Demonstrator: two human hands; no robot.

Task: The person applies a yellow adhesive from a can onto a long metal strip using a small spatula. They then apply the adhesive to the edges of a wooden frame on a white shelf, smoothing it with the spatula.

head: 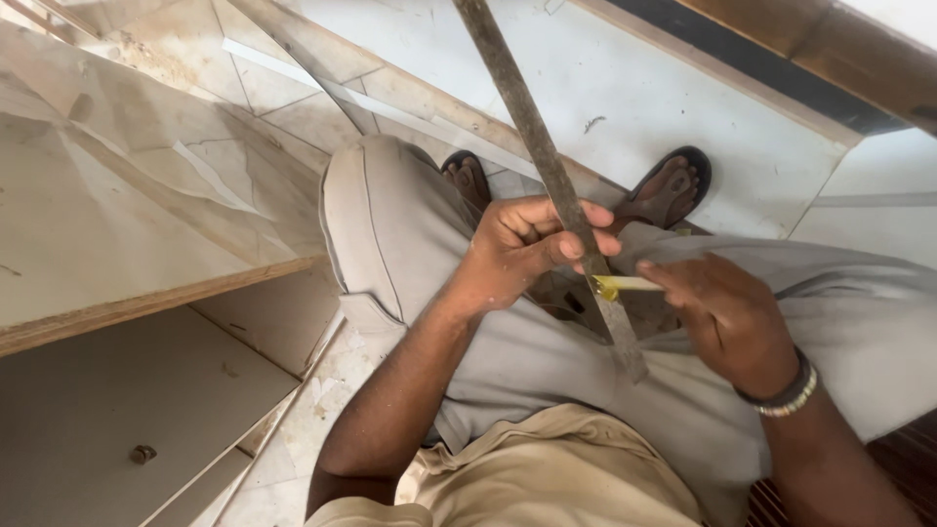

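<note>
Here, left hand (522, 249) grips rough file (547, 166) (flat, grey).

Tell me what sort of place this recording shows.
Probably a carpentry or furniture-fitting site indoors, on a tiled floor. A laminated board with a raw wood edge lies at the left, and the left hand grips a long worn metal strip while the right hand holds a yellow-tipped stick to it.

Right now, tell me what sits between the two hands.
In the head view, the long grey strip crosses between the left hand and right hand; the right hand presses a small yellow-tipped stick against it.
</note>
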